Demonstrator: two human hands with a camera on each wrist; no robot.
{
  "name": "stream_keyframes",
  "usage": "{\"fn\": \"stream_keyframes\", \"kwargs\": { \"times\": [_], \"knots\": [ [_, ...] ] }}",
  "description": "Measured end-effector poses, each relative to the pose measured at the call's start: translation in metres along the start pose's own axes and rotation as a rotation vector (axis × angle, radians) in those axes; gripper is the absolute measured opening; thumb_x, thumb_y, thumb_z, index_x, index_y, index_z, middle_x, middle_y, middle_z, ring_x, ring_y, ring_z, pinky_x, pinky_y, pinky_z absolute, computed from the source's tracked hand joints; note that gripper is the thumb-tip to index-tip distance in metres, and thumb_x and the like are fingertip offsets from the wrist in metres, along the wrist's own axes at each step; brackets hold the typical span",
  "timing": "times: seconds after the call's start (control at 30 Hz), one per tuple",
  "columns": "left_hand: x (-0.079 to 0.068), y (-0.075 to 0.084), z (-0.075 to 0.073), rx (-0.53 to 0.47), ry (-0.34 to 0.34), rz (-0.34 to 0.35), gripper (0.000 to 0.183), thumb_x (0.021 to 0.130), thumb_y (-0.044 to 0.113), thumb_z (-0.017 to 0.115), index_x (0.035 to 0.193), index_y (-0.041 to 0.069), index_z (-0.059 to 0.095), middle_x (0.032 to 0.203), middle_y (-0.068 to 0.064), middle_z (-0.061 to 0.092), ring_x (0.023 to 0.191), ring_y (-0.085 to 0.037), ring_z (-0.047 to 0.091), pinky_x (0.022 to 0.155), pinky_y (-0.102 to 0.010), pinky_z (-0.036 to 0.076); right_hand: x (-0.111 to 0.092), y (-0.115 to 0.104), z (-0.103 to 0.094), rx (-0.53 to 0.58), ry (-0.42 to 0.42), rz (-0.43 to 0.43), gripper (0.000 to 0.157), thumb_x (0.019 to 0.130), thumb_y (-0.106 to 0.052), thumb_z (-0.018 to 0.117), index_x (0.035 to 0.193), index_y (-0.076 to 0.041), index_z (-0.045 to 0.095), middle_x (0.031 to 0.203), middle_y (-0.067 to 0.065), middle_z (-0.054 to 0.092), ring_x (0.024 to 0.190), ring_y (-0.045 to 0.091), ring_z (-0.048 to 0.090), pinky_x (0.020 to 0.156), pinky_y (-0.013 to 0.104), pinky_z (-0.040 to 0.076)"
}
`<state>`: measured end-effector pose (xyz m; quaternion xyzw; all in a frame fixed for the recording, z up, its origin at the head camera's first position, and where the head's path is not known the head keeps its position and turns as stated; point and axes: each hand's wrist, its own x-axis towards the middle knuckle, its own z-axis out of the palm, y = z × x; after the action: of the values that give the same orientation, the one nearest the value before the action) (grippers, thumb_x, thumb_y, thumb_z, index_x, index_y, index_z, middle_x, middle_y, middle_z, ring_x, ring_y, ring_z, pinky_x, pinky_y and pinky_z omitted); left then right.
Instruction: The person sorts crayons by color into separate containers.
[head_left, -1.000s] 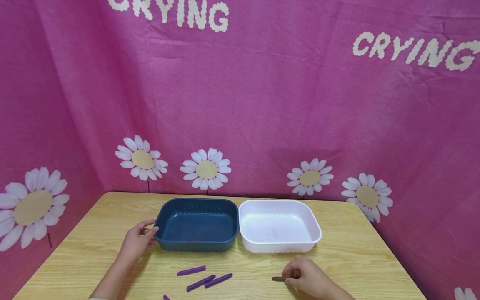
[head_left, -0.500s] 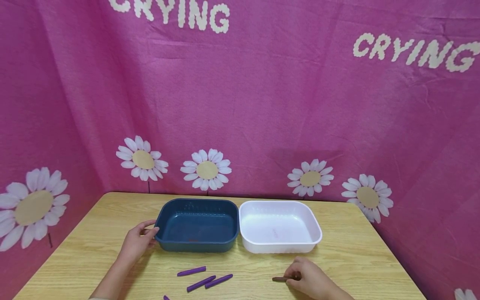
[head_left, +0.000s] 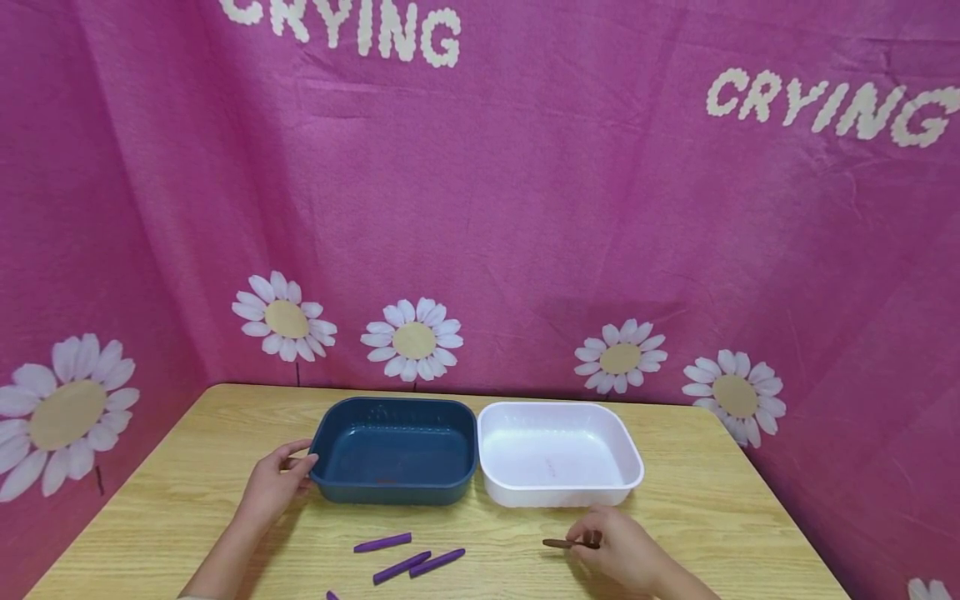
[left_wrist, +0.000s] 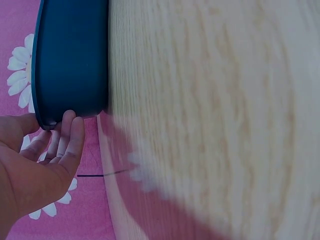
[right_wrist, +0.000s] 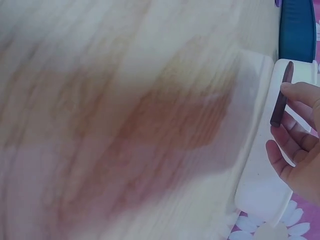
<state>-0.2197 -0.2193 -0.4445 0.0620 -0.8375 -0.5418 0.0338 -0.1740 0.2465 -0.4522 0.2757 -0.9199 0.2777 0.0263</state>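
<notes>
My left hand [head_left: 272,487] holds the near left end of a dark blue plastic tray [head_left: 393,494]. In the left wrist view, the thumb is over the rim of the blue tray [left_wrist: 72,55] and the fingers bend against its outer wall. A brown crayon [head_left: 557,543] is pinched between the thumb and fingers of my right hand [head_left: 622,550], in front of the white tray [head_left: 558,497]. The right wrist view has this dark brown crayon [right_wrist: 281,102] overlapping the white tray's side. Three purple crayons lie together before the blue tray, including one [head_left: 382,542] nearest it.
Another purple crayon [head_left: 333,595] is cut off by the bottom of the head view. The two trays stand side by side near the back of the wooden table [head_left: 705,500]. A pink cloth [head_left: 510,208] with daisies hangs behind and at both sides.
The right hand has risen slightly with the brown crayon, toward the white tray. The left hand stays at the blue tray's rim, and the purple crayons lie where they were.
</notes>
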Motion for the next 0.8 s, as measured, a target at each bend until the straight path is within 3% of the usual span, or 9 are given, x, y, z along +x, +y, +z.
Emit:
{"fn": "stream_keyframes", "kwargs": {
  "times": [0.53,0.8],
  "knots": [
    [0.002,-0.003,0.001,0.016,0.011,-0.008,0.042,0.095,0.015,0.052,0.131,-0.005,0.046,0.096,-0.022,0.064,0.067,-0.017,0.064,0.065,-0.031,0.056,0.012,-0.008,-0.007,-0.054,0.070,-0.113,0.009,0.074,-0.009,0.075,0.079,-0.015,0.070,0.069,-0.011,0.054,0.066,-0.002,0.046,0.057,0.015,0.040],
    [0.002,-0.004,0.001,0.014,0.007,-0.006,0.043,0.095,0.015,0.052,0.131,-0.006,0.045,0.095,-0.021,0.064,0.067,-0.018,0.065,0.066,-0.032,0.056,0.020,-0.015,-0.015,-0.020,0.012,-0.041,0.008,0.077,-0.013,0.074,0.083,-0.017,0.072,0.072,-0.011,0.052,0.067,-0.002,0.045,0.058,0.016,0.039]
  ]
}}
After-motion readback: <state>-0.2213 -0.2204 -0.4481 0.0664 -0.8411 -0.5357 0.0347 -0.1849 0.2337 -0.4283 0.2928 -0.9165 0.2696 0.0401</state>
